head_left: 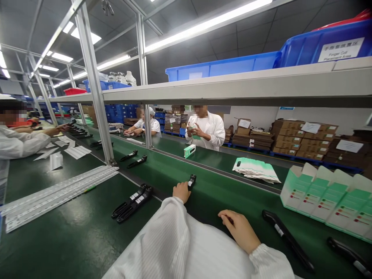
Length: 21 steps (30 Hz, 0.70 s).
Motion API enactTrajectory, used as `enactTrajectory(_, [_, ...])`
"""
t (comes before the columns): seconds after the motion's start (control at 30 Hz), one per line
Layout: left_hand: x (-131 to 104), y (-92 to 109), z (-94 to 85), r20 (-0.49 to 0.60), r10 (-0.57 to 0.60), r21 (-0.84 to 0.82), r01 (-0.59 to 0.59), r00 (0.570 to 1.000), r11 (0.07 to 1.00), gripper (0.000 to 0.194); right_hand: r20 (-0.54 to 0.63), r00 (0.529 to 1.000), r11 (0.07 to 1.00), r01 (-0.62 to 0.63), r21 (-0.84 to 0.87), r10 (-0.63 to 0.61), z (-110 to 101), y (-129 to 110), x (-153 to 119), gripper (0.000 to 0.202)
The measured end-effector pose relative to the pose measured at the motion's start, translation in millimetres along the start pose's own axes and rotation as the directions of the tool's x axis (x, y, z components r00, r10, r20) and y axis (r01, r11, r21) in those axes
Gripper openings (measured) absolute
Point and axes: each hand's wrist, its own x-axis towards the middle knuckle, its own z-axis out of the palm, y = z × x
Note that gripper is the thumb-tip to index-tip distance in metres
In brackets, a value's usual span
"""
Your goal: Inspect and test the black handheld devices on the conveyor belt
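My left hand (181, 192) is stretched out over the green conveyor belt, its fingers closed on a slim black handheld device (192, 180) with a white label. Much of that device is hidden behind the hand. Lower and to the right, my right hand (240, 228) hovers or rests near the belt's edge with loosely bent fingers and nothing visible in it. To its right lies another black device (286, 238) with a bent head, and a further black device (350, 254) is at the right edge. Several similar labelled devices (133, 203) lie side by side left of my sleeve.
Green-and-white open cartons (325, 201) stand in a row at right, beyond them a stack of flat printed cartons (255, 169). Two black devices (136, 161) lie farther up the belt. White strips (58, 195) lie left. A metal post (94, 81) carries the overhead shelf (232, 88). Co-workers sit around.
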Motion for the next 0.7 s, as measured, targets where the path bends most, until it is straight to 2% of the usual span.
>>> enactTrajectory(0.1, [1, 6, 3.1, 0.05, -0.024, -0.141, 0.031, 0.998, 0.99, 0.042, -0.003, 1.0, 1.0, 0.01, -0.002, -0.01, 0, 1, 1, 0.033])
enactTrajectory(0.2, [-3, 13, 3.1, 0.156, -0.022, -0.31, 0.07, 0.988, 0.948, 0.034, -0.042, 0.999, 1.0, 0.01, 0.025, -0.009, -1, 2, 2, 0.034])
enactTrajectory(0.27, [-9, 21, 3.0, 0.255, 0.02, -0.48, 0.109, 0.967, 0.87, 0.034, -0.097, 0.995, 0.997, -0.002, 0.078, 0.01, -1, 4, 4, 0.034])
enactTrajectory(0.3, [-13, 25, 3.2, 0.314, 0.05, -0.609, 0.161, 0.948, 0.776, 0.035, -0.127, 0.992, 0.993, -0.014, 0.117, 0.029, -2, 4, 5, 0.035])
enactTrajectory(0.37, [-22, 36, 4.3, 0.431, 0.131, -0.826, 0.332, 0.893, 0.455, 0.036, -0.173, 0.982, 0.978, -0.036, 0.206, 0.073, -3, 5, 6, 0.036])
enactTrajectory(0.4, [-26, 41, 5.2, 0.476, 0.177, -0.864, 0.42, 0.862, 0.276, 0.036, -0.188, 0.978, 0.968, -0.043, 0.248, 0.092, -4, 5, 7, 0.037])
enactTrajectory(0.43, [-31, 46, 6.3, 0.507, 0.215, -0.862, 0.488, 0.835, 0.138, 0.036, -0.2, 0.974, 0.958, -0.047, 0.284, 0.107, -5, 6, 8, 0.037])
enactTrajectory(0.47, [-35, 52, 7.4, 0.529, 0.241, -0.846, 0.529, 0.814, 0.067, 0.038, -0.21, 0.971, 0.948, -0.047, 0.314, 0.118, -6, 6, 9, 0.038])
enactTrajectory(0.57, [-47, 64, 10.4, 0.556, 0.3, -0.814, 0.582, 0.775, 0.004, 0.044, -0.233, 0.962, 0.919, -0.037, 0.392, 0.139, -9, 5, 11, 0.04])
enactTrajectory(0.7, [-59, 75, 12.9, 0.55, 0.345, -0.811, 0.586, 0.76, 0.003, 0.041, -0.263, 0.949, 0.878, -0.029, 0.478, 0.175, -13, 2, 13, 0.04])
